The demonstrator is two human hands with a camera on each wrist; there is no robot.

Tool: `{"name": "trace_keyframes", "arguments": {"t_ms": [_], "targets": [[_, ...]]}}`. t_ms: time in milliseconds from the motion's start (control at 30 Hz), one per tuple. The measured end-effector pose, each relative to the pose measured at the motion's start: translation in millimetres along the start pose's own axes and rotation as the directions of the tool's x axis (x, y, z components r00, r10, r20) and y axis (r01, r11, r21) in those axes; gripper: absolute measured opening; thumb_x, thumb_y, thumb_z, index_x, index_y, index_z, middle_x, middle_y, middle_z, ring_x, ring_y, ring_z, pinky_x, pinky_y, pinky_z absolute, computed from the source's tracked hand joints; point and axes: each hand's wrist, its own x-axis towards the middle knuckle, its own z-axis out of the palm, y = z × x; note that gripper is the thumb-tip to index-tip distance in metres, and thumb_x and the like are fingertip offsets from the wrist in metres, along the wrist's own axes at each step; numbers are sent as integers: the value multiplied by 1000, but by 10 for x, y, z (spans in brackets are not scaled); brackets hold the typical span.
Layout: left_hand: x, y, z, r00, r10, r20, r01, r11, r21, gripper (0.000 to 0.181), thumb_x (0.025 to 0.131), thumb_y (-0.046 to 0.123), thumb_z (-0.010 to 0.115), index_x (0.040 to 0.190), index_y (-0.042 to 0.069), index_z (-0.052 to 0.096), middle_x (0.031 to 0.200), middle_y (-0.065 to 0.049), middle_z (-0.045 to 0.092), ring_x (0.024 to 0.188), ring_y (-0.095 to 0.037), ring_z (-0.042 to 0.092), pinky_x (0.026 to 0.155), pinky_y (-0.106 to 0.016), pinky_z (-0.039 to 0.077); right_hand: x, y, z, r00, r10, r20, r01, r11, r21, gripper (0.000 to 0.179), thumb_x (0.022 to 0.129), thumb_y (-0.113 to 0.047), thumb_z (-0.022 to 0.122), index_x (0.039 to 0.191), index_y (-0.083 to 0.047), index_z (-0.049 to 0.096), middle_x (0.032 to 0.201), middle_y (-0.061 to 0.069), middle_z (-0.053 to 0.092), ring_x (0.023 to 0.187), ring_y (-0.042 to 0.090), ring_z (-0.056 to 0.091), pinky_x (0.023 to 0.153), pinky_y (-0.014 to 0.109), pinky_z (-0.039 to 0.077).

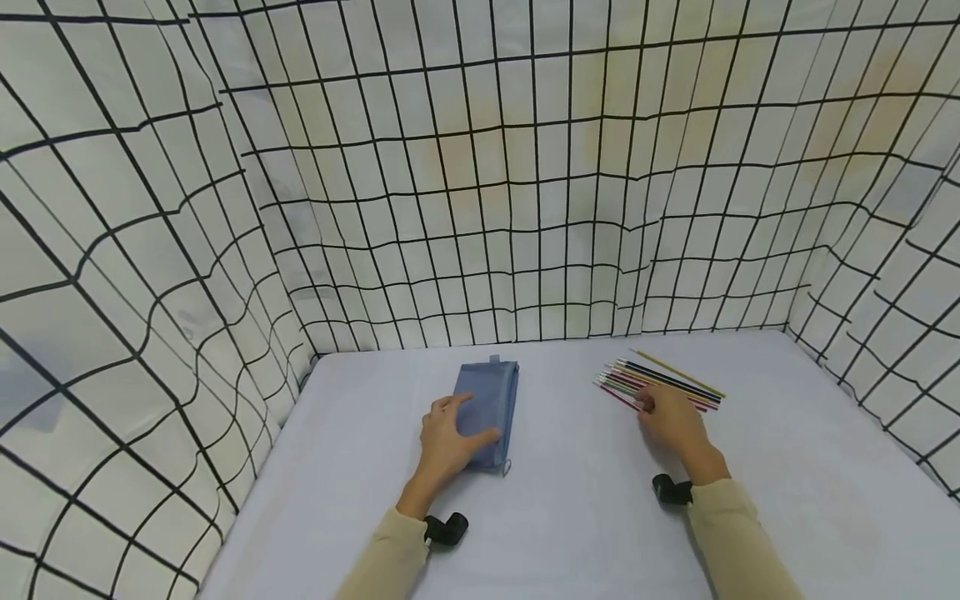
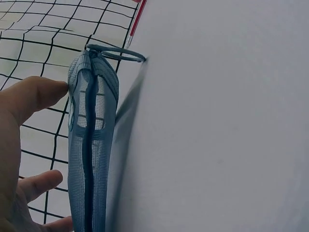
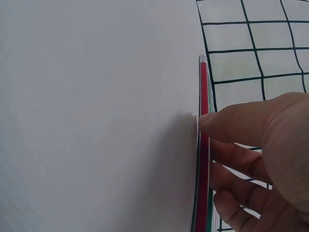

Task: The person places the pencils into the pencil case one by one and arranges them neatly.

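A blue mesh zip pouch (image 1: 491,412) lies flat on the white table, its dark zipper (image 2: 90,145) running along one side and a loop (image 2: 118,52) at its near end. My left hand (image 1: 448,437) rests over the pouch with fingers and thumb spread, the thumb tip at its surface. To the right, several thin pencils (image 1: 660,382) lie side by side in a fan, in red, black, yellow and other colours. My right hand (image 1: 671,421) is at their near side, fingers curled. Its thumb presses on a red pencil (image 3: 204,92); the fingers are bent on the other side of it.
A white cloth wall with a black grid net (image 1: 525,192) rises behind the table and along both sides. The white tabletop (image 1: 562,500) stretches between the pouch and the pencils. A small black device (image 1: 446,529) is strapped at each wrist.
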Motion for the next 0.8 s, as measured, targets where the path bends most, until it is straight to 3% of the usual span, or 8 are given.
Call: {"name": "trace_keyframes", "arguments": {"t_ms": [233,600,800], "targets": [[17,21,35,1000,-8,-14,9,997,78,89,73,59,83,148,21,53,155,-23,38,140,-47,35,109,-66,27,50,-136,79,997,8,71,-9,1000,7,23,91,-10,68,112,-5,72,88,6,67,75,19,56,64,33,44],[-5,106,28,1000,-7,29,4,994,110,101,68,65,84,151,21,48,158,-26,33,146,-47,26,115,-66,19,23,-284,80,996,19,82,-18,1000,-12,20,91,-9,68,109,-3,74,89,7,70,76,21,59,68,38,50],[-15,67,135,999,0,34,-4,992,127,103,65,65,84,152,23,47,159,-25,31,145,-46,27,115,-67,18,21,-255,57,992,43,120,-36,998,-60,21,90,-10,68,108,-2,74,93,9,71,81,22,62,75,43,54]]}}
